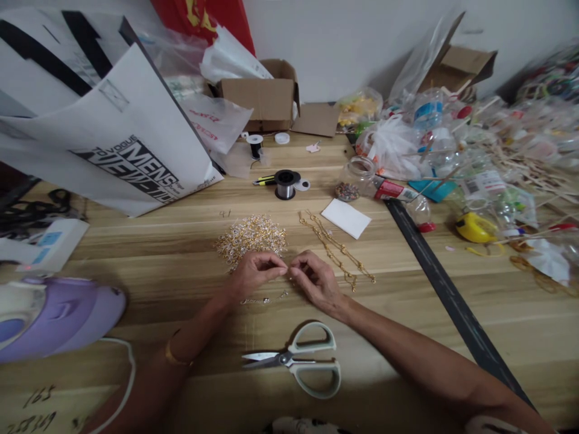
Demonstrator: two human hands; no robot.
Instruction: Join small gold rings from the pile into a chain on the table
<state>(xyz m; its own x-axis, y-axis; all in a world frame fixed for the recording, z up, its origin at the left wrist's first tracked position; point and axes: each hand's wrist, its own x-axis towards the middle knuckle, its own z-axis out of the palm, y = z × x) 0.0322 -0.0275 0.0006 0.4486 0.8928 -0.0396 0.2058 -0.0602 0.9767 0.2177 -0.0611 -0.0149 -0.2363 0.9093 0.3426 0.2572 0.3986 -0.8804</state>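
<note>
My left hand (257,274) is closed in a pinch, its fingertips almost meeting those of my right hand (318,282), which is pinched too. What sits between the fingertips is too small to make out. Behind my left hand lies a pile of small gold and silver jewellery links (253,237). A short silver chain (266,299) with a stone-like bead rests on the table just in front of that hand. Gold chains (332,247) stretch out beyond my right hand. Nearer to me lie scissors (312,360) with pale handles, their blades slightly apart, pointing left.
A wire spool (286,185), a black thread spool (254,146) and a folded white paper (346,218) lie farther back. On the left stand a purple iron (76,316) and a large white bag (122,129). Plastic bottles, sticks and a yellow tape measure (476,228) clutter the right.
</note>
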